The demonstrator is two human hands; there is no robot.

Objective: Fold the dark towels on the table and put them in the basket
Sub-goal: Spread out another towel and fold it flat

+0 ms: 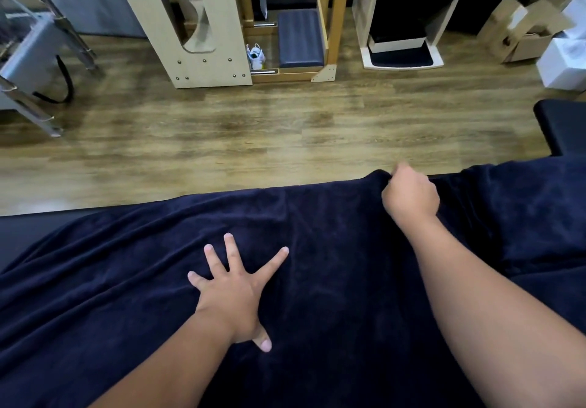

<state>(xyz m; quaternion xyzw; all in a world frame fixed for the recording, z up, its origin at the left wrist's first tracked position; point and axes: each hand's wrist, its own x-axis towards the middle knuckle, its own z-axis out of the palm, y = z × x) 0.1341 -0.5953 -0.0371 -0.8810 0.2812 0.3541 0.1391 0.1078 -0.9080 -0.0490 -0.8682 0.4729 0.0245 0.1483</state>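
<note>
A large dark navy towel (pixel 133 296) lies spread and wrinkled over the black table (pixel 28 226), covering most of it. My left hand (pixel 234 290) presses flat on the towel's middle with its fingers spread wide. My right hand (pixel 410 196) grips the towel's far edge in a fist, where the cloth bunches up at the table's far side. More dark towel cloth (pixel 523 217) lies rumpled to the right of my right arm. No basket is in view.
Beyond the table is a wood floor (pixel 269 134). Wooden exercise frames (pixel 196 26) and a navy padded box (pixel 299 39) stand at the back. Cardboard and white boxes (pixel 536 30) sit at the far right, a black padded bench (pixel 564 128) juts in on the right.
</note>
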